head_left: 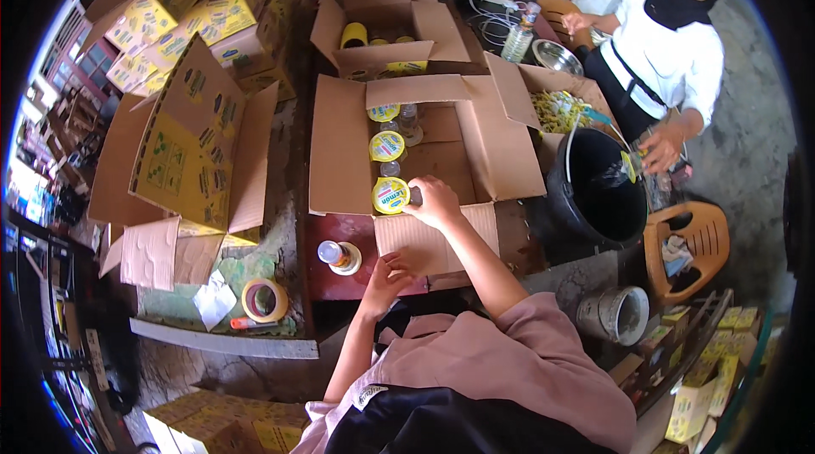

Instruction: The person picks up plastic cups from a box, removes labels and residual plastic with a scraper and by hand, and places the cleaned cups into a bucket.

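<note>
In front of me an open cardboard box (340, 148) holds several clear containers with round yellow-and-white tops (388, 146), lined along its left side. My right hand (437, 203) reaches over the box's near edge. Its fingers close on the nearest yellow-topped container (391, 196); its lower part is hidden. Lower left of it, my left hand (388, 286) is beside the near cardboard flap (433, 237), fingers loosely bent and apart, nothing visible in them. A small bottle with a pale cap (340, 257) stands on the red tabletop left of that hand.
At right, a co-worker in white holds a yellow-labelled container (631, 165) over a black bucket (604, 191). Another open box (382, 8) stands behind mine. A tall open carton (191, 127), tape roll (265, 299) and orange cutter (246, 323) are left. An orange chair (709, 242) stands right.
</note>
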